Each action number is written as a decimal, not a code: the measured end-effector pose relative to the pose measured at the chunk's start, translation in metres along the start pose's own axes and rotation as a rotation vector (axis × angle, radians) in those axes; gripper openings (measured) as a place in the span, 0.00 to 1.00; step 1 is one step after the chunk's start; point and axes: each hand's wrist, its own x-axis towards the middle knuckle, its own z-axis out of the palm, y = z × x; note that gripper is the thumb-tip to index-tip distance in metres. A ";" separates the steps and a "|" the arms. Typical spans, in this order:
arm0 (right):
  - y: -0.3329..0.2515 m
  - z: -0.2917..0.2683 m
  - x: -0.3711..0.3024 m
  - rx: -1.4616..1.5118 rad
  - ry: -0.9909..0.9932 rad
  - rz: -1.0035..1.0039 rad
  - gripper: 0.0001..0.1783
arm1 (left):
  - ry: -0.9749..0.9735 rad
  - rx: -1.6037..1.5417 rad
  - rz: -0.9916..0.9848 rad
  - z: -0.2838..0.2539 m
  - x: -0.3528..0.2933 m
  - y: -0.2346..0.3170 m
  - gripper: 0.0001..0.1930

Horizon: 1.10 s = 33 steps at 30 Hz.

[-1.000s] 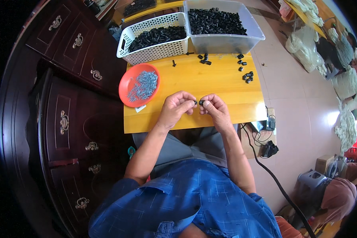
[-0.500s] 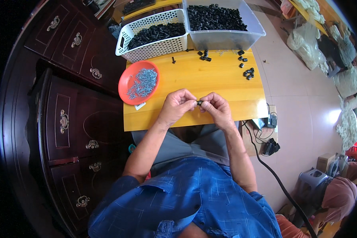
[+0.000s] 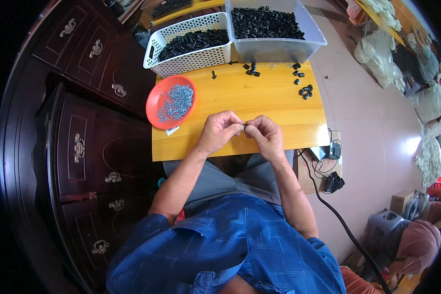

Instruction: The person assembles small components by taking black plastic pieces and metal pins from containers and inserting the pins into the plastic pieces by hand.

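Over the near part of the yellow table (image 3: 240, 105), my left hand (image 3: 219, 131) and my right hand (image 3: 267, 136) meet fingertip to fingertip. Both are closed in a pinch around one small black part (image 3: 245, 127), mostly covered by the fingers, so its exact kind cannot be told. To the left of my hands sits a red plate (image 3: 153, 105) holding a heap of small silvery screws (image 3: 177, 102). A single black peg-like piece (image 3: 213, 74) stands farther back. Loose short black cylindrical pieces (image 3: 306, 91) lie in groups toward the far right.
A white perforated basket (image 3: 193, 61) of elongated black pieces and a translucent bin (image 3: 274, 49) of small black pieces stand at the table's back. Dark wooden drawers (image 3: 83, 142) close off the left. A black cable (image 3: 340, 215) runs along the right. Another person (image 3: 419, 245) is at lower right.
The right fingers have closed further over the small black part, which now shows less. Both hands stay nearly in place.
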 end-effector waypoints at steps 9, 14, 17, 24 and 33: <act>-0.002 0.009 0.004 0.205 -0.001 0.137 0.06 | 0.092 0.075 0.033 0.003 0.004 0.007 0.09; -0.003 0.006 0.007 0.523 0.029 0.229 0.08 | 0.151 0.573 0.293 0.015 -0.002 0.031 0.21; -0.009 0.011 0.009 0.565 0.047 0.259 0.07 | 0.181 0.795 0.450 0.018 0.000 0.029 0.25; 0.004 0.011 0.009 0.592 0.020 0.243 0.10 | 0.224 0.958 0.588 0.017 0.009 0.026 0.19; 0.006 0.007 0.012 0.640 0.036 0.276 0.15 | 0.210 0.835 0.544 0.016 0.012 0.025 0.16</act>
